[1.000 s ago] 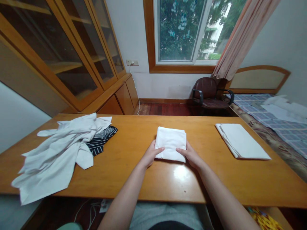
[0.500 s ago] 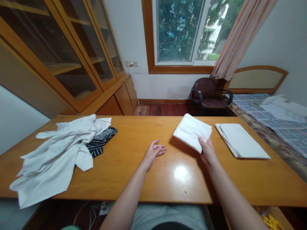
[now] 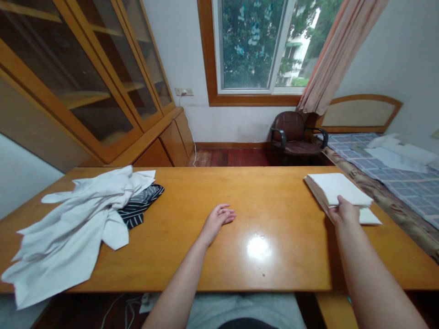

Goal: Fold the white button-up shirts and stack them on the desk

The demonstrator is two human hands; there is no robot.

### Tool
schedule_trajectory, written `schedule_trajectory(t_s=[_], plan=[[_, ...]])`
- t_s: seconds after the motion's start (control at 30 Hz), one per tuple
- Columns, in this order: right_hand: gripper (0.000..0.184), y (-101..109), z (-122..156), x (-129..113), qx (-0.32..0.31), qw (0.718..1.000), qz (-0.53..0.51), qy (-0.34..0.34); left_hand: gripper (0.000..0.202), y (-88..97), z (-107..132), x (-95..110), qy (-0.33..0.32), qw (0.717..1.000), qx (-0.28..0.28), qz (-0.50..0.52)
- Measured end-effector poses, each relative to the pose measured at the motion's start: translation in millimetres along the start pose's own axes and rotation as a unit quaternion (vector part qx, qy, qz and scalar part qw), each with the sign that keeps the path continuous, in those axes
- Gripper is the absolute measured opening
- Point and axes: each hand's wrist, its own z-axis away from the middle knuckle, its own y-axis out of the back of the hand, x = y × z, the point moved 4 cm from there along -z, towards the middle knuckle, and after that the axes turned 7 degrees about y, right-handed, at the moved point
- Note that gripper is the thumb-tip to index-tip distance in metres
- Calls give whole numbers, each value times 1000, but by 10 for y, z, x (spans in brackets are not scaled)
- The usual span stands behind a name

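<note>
My right hand (image 3: 345, 213) grips the near edge of a small folded white cloth (image 3: 338, 188), thumb on top. This cloth is over a larger folded white cloth (image 3: 371, 217) at the right side of the table; whether the two touch all over, I cannot tell. My left hand (image 3: 219, 220) lies near the table's middle, its fingers loosely stretched out with nothing in them. To the left, a crumpled heap of white cloth (image 3: 78, 228) partly covers a black-and-white striped cloth (image 3: 142, 205).
The wooden table (image 3: 281, 269) spans the view. Part of the white heap hangs over its front edge at left. Beyond stand a glass-door cabinet (image 3: 137, 125), a dark red armchair (image 3: 291, 130) and a bed with a checked cover (image 3: 394, 183).
My right hand has carried the small folded cloth rightward, from above the table to over the larger folded cloth. My left hand has stayed in place. The view has shifted slightly.
</note>
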Motion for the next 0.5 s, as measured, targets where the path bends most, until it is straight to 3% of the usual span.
schedule_trajectory(t_s=[0.13, 0.5], plan=[[59, 71, 15, 50, 53, 995, -32, -79, 56, 4, -2, 0, 1, 1000, 0, 10], [55, 174, -43, 49, 70, 996, 14, -56, 50, 22, 16, 2, -4, 1000, -1, 26]])
